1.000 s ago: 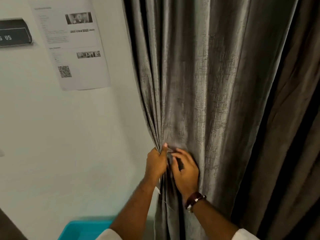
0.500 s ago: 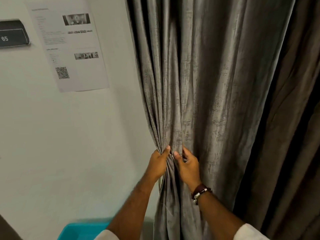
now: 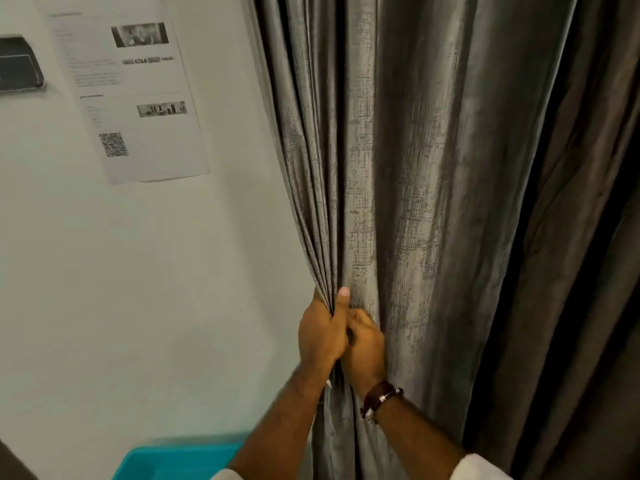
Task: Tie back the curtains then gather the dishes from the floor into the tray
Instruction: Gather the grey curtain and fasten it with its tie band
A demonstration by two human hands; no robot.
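Both hands meet at the grey curtain's left edge: left hand grips the vertical pleats, right hand fingers curled into fabric alongside.

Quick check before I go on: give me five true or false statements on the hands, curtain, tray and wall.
1. Both hands grip the curtain. True: left hand, right hand.
2. The watch is on the left wrist. False: right wrist.
3. A blue tray shows at the bottom edge. True.
4. The tray holds stacked dishes. False: none visible.
5. The paper sheet hangs right of the curtain. False: left, on the wall.
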